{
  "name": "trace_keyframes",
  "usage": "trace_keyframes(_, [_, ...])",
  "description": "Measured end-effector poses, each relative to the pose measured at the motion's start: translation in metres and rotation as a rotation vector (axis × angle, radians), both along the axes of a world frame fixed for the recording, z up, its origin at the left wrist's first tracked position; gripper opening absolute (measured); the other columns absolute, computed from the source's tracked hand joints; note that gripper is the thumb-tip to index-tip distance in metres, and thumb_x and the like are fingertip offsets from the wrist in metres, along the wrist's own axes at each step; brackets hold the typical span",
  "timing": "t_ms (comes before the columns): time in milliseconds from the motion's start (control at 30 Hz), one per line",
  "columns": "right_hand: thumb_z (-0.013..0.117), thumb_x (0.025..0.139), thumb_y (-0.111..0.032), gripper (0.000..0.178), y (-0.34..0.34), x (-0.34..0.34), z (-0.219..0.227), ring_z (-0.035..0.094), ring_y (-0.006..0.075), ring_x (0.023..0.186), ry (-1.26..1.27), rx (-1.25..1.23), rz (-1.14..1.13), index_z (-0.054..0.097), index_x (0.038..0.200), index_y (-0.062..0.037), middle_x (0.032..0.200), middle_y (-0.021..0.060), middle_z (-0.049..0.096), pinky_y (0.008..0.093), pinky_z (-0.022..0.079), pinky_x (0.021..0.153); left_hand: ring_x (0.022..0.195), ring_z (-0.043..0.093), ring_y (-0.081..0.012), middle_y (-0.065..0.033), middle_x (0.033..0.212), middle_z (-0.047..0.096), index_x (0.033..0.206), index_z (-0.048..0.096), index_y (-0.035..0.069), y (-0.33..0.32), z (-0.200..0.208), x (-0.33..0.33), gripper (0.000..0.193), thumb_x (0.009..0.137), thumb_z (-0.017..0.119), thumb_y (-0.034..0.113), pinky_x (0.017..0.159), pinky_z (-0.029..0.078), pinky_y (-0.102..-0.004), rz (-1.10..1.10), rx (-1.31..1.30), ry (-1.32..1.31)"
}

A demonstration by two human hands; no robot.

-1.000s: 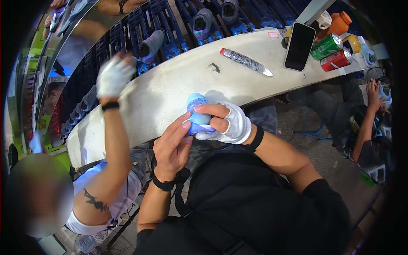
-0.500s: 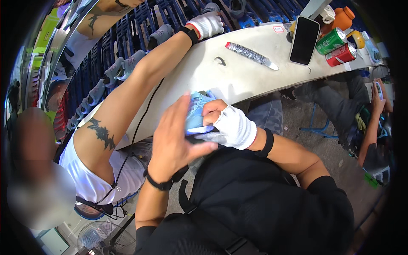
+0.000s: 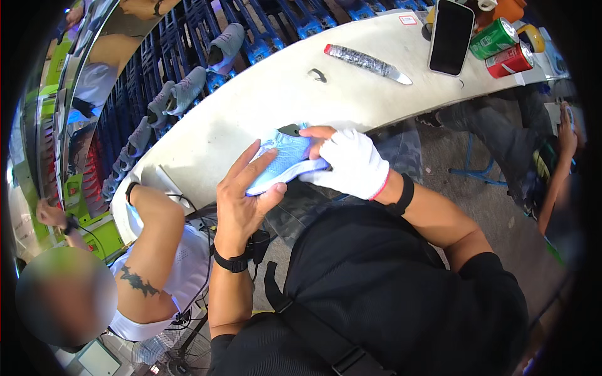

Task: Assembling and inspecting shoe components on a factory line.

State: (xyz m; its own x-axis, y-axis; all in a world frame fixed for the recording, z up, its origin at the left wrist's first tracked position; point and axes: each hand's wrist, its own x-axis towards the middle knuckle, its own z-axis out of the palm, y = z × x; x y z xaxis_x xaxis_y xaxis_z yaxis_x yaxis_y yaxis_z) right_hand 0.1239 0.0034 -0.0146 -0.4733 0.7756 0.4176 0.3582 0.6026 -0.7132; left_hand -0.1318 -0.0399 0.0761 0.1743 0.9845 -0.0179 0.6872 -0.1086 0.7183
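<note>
The pale blue shoe (image 3: 276,164) is up in both hands at the near edge of the white table (image 3: 207,141), lying slantwise with its toe toward the lower left and its dark opening on the far side. It looks light; the upper is probably soft and easily dented, the sole stiffer but still bendable, and neither part seems fragile or very slippery. The best hold would likely be low along the sole edge and around the heel, sparing the upper from creasing. The bare left hand (image 3: 243,188) pinches the toe half, fingers over the upper and thumb at the sole edge; the gloved right hand (image 3: 352,161) grips the heel end, fingers above and thumb below, partly hidden. Compared with 0.5 s ago, the left hand, then spread and blurred beside the shoe, is now pressed to it, the shoe has swung sideways, and the co-worker's arm (image 3: 157,238), stretched across the table then, is bent back at its left end.
</note>
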Motion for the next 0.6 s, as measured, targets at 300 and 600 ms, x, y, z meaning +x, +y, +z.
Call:
trace_keyframes(300, [0.096,0.077,-0.028,0.061,0.003,0.020,0.012,0.074,0.0346,0.105,-0.262,-0.083,-0.101,0.068,0.127,-0.0077,0.130,0.0108,0.076,0.0467,0.057,0.091,0.118,0.076,-0.0441,-0.0270,0.150,0.065,0.140,0.072,0.008,-0.003,0.026,0.036,0.067,0.077,0.094,0.010,0.095,0.065,-0.0444,-0.106,0.139,0.209])
trace_keyframes(600, [0.103,0.075,-0.028,0.069,0.016,0.040,0.059,0.077,0.0377,0.118,0.164,-0.096,0.084,0.069,0.130,-0.0035,0.127,0.0173,0.078,0.0436,0.061,0.099,0.106,0.077,-0.0355,-0.0159,0.112,0.071,0.117,0.073,0.000,0.004,-0.051,0.081,0.044,0.077,0.094,0.003,0.082,0.065,-0.0425,-0.019,0.629,-0.181])
